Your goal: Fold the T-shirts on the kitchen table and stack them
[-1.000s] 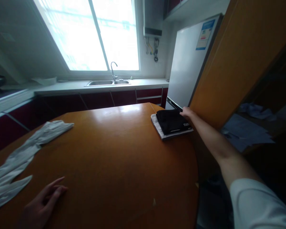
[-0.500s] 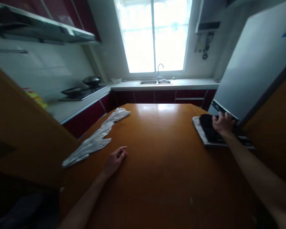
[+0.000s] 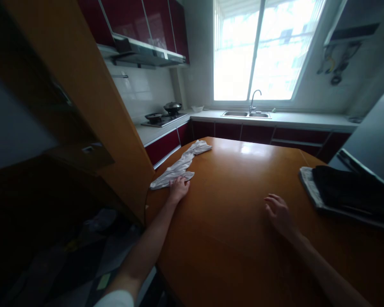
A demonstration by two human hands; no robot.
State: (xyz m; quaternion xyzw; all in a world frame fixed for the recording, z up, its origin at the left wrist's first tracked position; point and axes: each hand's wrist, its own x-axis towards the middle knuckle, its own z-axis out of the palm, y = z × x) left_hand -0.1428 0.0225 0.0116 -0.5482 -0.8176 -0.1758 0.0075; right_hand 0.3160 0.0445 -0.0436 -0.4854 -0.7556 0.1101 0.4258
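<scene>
A crumpled white cloth (image 3: 182,164) lies in a long strip along the left side of the wooden table (image 3: 230,204). My left hand (image 3: 179,189) rests on its near edge, fingers slightly bent and apart, and the cloth lies flat under them. Over the middle right of the table is my right hand (image 3: 279,215), holding nothing, its fingers loosely curved and apart. Farther right sits a folded black cloth (image 3: 345,187) on top of a folded light grey-white cloth (image 3: 309,185); neither hand touches this stack.
A wooden panel (image 3: 105,119) rises close to the table's left edge. Past the table run a white counter (image 3: 307,118) with a sink (image 3: 235,114) and a stove (image 3: 163,120) holding two pans. A fridge (image 3: 371,132) stands at the right, behind the stack.
The view has turned left. My right hand has left the black cloth and moved left over the table. My left hand has reached forward onto the white cloth.
</scene>
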